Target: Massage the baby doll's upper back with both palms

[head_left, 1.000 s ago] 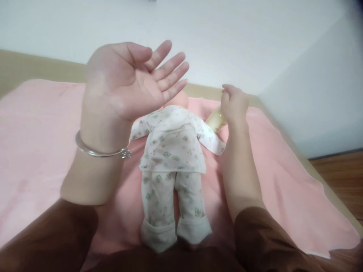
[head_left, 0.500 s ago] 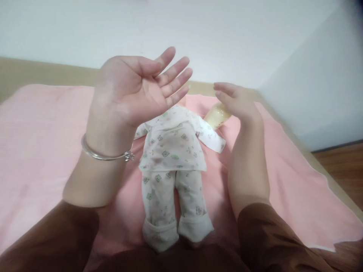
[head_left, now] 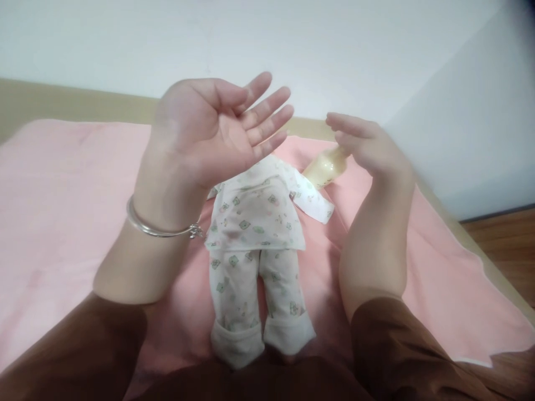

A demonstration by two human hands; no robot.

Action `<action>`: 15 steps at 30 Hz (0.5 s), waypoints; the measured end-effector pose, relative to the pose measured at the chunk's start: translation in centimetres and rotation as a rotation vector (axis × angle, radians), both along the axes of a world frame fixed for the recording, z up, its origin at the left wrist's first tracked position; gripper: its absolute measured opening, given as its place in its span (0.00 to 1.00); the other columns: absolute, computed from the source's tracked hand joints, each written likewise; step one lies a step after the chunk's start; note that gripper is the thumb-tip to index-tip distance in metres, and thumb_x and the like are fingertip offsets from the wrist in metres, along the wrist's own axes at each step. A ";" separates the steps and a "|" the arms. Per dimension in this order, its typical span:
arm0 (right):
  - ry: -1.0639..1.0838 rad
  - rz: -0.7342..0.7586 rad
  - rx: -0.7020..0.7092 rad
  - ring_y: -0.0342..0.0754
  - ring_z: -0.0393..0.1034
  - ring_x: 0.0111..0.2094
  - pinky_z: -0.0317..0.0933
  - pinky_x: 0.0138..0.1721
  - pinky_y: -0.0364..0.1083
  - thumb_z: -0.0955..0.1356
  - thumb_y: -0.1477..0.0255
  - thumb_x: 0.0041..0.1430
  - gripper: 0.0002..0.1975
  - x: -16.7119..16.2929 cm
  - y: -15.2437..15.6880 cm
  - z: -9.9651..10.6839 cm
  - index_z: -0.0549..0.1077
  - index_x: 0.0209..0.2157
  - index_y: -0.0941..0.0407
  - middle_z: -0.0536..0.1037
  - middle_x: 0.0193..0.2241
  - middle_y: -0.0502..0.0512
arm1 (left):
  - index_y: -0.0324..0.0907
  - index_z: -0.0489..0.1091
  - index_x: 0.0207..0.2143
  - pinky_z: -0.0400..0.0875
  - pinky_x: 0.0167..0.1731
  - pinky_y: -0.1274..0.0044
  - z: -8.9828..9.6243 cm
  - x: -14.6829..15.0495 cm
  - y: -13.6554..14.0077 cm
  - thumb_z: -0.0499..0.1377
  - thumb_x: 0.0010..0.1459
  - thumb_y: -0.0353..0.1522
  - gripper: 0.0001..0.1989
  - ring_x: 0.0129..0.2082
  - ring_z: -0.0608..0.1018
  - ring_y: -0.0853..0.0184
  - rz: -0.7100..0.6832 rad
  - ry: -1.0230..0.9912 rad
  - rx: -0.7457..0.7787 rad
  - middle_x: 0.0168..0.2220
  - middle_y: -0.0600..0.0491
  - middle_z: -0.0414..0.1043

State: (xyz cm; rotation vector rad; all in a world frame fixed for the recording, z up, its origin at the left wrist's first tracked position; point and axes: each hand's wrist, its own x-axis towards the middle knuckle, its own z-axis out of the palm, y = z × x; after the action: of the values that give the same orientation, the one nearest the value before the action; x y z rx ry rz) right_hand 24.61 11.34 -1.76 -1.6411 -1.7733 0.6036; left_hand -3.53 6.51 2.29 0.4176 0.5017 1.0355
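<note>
A doll or baby figure in white patterned pajamas lies on its back on a pink blanket; its head is hidden behind my left hand. That hand is raised over the upper body, palm showing and fingers spread, holding nothing. To the right my right hand is held up in the air, fingers stretched out, with nothing visible in it. Just beyond it a yellowish bottle lies tilted on the blanket beside the figure's sleeve, its far end partly covered by my right fingers.
The blanket covers a tan surface whose back edge meets a white wall. Another wall rises at the right. Wooden flooring shows beyond the right edge.
My left hand has shifted slightly right. My right hand has moved right, away from the left one, uncovering more of the bottle. The clothed figure stays in place.
</note>
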 end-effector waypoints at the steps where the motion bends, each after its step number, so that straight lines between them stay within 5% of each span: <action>1: -0.013 -0.021 0.017 0.49 0.61 0.70 0.56 0.73 0.53 0.64 0.71 0.69 0.24 -0.2 0.0 0.1 0.69 0.64 0.48 0.66 0.68 0.50 | 0.53 0.49 0.72 0.65 0.69 0.68 0.0 0.2 0.0 0.41 0.68 0.27 0.32 0.70 0.65 0.59 -0.013 -0.001 -0.002 0.71 0.56 0.59; 8: -0.328 -0.095 0.335 0.52 0.52 0.74 0.50 0.75 0.54 0.62 0.74 0.68 0.26 -3.3 -1.5 1.6 0.68 0.65 0.56 0.60 0.71 0.60 | 0.45 0.49 0.73 0.60 0.72 0.68 -0.4 2.8 -1.2 0.44 0.70 0.32 0.30 0.73 0.62 0.59 -0.100 0.100 -0.025 0.72 0.49 0.58; 13: -0.301 0.066 0.501 0.48 0.40 0.77 0.40 0.77 0.50 0.56 0.63 0.73 0.29 -7.6 -4.3 2.1 0.61 0.69 0.57 0.49 0.75 0.55 | 0.47 0.50 0.73 0.57 0.73 0.63 -0.6 4.1 -2.4 0.46 0.71 0.39 0.30 0.74 0.57 0.54 -0.176 0.139 -0.066 0.73 0.49 0.54; 15: -0.299 0.158 0.446 0.49 0.32 0.78 0.31 0.79 0.52 0.53 0.60 0.73 0.31 -9.6 -5.3 1.9 0.54 0.73 0.57 0.44 0.76 0.52 | 0.48 0.52 0.72 0.58 0.73 0.61 -0.3 4.0 -2.9 0.47 0.72 0.41 0.29 0.74 0.57 0.52 -0.169 0.067 -0.023 0.72 0.50 0.58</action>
State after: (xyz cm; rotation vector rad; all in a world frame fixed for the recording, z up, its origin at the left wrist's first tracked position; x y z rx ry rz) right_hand 15.02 6.02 0.12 -1.3373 -2.0816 0.0130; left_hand 0.50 3.64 1.99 0.4670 0.5283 0.8545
